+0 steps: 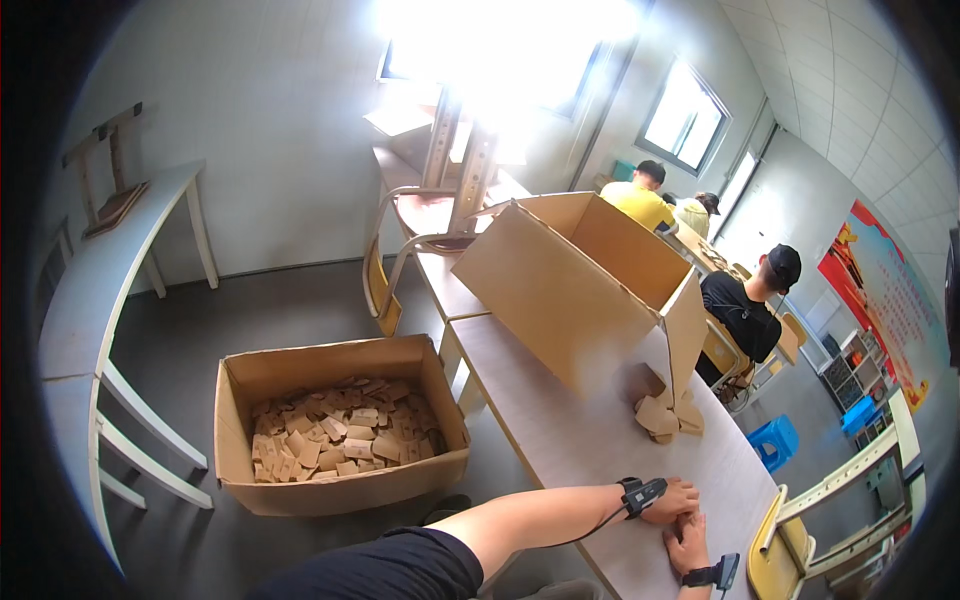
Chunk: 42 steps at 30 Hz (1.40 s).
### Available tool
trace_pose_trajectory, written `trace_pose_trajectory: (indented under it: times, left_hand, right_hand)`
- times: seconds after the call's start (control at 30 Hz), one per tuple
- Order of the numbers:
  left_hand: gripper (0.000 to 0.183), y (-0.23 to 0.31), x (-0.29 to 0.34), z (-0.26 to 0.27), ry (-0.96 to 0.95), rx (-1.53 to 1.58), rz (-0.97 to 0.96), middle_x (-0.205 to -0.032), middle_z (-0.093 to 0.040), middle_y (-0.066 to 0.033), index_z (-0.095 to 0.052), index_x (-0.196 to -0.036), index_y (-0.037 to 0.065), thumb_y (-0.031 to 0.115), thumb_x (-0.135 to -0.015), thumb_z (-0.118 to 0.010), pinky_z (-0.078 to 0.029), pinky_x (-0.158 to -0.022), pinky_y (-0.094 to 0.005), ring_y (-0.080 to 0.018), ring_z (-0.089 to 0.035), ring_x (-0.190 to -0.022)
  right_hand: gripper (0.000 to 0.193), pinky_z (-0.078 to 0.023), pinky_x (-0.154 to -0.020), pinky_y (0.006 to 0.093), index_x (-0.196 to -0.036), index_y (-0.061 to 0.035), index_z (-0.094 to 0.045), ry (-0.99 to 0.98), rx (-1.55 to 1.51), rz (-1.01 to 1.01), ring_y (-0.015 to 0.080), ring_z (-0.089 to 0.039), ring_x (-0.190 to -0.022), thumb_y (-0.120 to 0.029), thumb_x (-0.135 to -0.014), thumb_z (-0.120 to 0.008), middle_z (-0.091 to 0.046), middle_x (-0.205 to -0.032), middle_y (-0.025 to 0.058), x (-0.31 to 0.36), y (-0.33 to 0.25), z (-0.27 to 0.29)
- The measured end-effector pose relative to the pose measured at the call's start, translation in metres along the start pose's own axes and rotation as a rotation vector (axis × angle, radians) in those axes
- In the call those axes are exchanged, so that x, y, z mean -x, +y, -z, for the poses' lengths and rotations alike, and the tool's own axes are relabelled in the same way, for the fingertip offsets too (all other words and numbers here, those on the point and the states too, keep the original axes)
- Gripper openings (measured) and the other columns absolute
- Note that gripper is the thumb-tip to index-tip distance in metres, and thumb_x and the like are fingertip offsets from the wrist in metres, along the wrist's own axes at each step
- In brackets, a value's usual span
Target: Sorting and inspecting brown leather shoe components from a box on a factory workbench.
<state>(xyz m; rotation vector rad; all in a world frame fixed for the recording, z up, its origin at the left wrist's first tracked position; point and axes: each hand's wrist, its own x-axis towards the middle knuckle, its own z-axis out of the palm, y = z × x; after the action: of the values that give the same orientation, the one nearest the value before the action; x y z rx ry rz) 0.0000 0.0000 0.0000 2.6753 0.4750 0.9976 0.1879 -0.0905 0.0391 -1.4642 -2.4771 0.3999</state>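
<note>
My left hand [672,500] rests low over the near part of the table, its fingers curled. Against it sits my right hand [688,546], fingers bent and touching the left ones. Whatever lies between them, if anything, is hidden. Both wrists carry a black strapped device. Farther along the table are several small brown cardboard pieces [660,415], apart from my hands. A large open cardboard box [560,290] stands tilted in view behind them; its inside bottom is out of sight.
On the floor at left, another cardboard box [345,497] holds many small cardboard pieces [345,430]. Chairs sit upturned on the tables [150,235]. A yellow chair [785,545] stands right of my hands, a blue stool [773,442] beyond. Several people [745,320] sit farther back.
</note>
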Motion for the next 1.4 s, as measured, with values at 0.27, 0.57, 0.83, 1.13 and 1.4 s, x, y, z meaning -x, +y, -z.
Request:
trace_pose_trajectory:
  times: [0.27,0.57,0.83,1.13,1.4]
  left_hand:
    - [0.035,0.001,0.002,-0.001,0.014,-0.009,0.015,-0.113,-0.061,-0.0084,-0.064,-0.116,0.009,0.014,-0.082,-0.067,-0.046,-0.099,-0.0438,-0.0287,-0.056,-0.115]
    - [0.036,0.003,0.001,0.002,-0.018,-0.016,0.026,-0.116,-0.061,-0.0094,-0.063,-0.119,0.008,0.013,-0.083,-0.066,-0.045,-0.103,-0.0433,-0.0292,-0.056,-0.119]
    - [0.032,0.004,0.003,0.008,-0.016,-0.015,-0.009,-0.116,-0.06,-0.0092,-0.062,-0.115,0.009,0.011,-0.083,-0.065,-0.045,-0.1,-0.0428,-0.0293,-0.056,-0.117]
    - [0.031,0.002,0.002,0.004,-0.002,-0.046,-0.005,-0.116,-0.061,-0.0075,-0.062,-0.116,0.01,0.011,-0.085,-0.064,-0.046,-0.098,-0.0429,-0.0287,-0.056,-0.116]
    - [0.034,0.004,0.001,0.008,-0.022,-0.043,0.002,-0.115,-0.061,-0.0082,-0.06,-0.117,0.01,0.011,-0.084,-0.064,-0.046,-0.098,-0.0436,-0.029,-0.056,-0.116]
  right_hand:
    - [0.065,-0.011,-0.124,0.0596,-0.148,-0.0033,-0.048,0.015,0.007,-0.017,0.0409,-0.035,-0.147,-0.022,-0.088,-0.065,-0.047,-0.154,0.02,0.001,0.006,-0.005]
    - [0.063,-0.011,-0.124,0.0591,-0.146,-0.0037,-0.05,0.008,-0.012,-0.029,0.0402,-0.035,-0.147,-0.022,-0.087,-0.066,-0.046,-0.154,0.0194,0.0,-0.001,-0.001]
    - [0.064,-0.012,-0.124,0.0603,-0.147,-0.0052,-0.05,0.038,-0.002,-0.005,0.04,-0.034,-0.148,-0.023,-0.088,-0.066,-0.048,-0.153,0.0193,0.001,-0.005,-0.001]
    - [0.062,-0.016,-0.12,0.0645,-0.142,-0.0035,-0.053,0.036,0.006,0.034,0.0383,-0.035,-0.145,-0.027,-0.086,-0.068,-0.052,-0.147,0.0166,-0.001,-0.003,0.0]
    - [0.063,-0.015,-0.121,0.0639,-0.143,-0.004,-0.052,0.04,-0.013,0.021,0.0379,-0.035,-0.146,-0.028,-0.087,-0.068,-0.052,-0.148,0.0169,-0.001,-0.004,0.001]
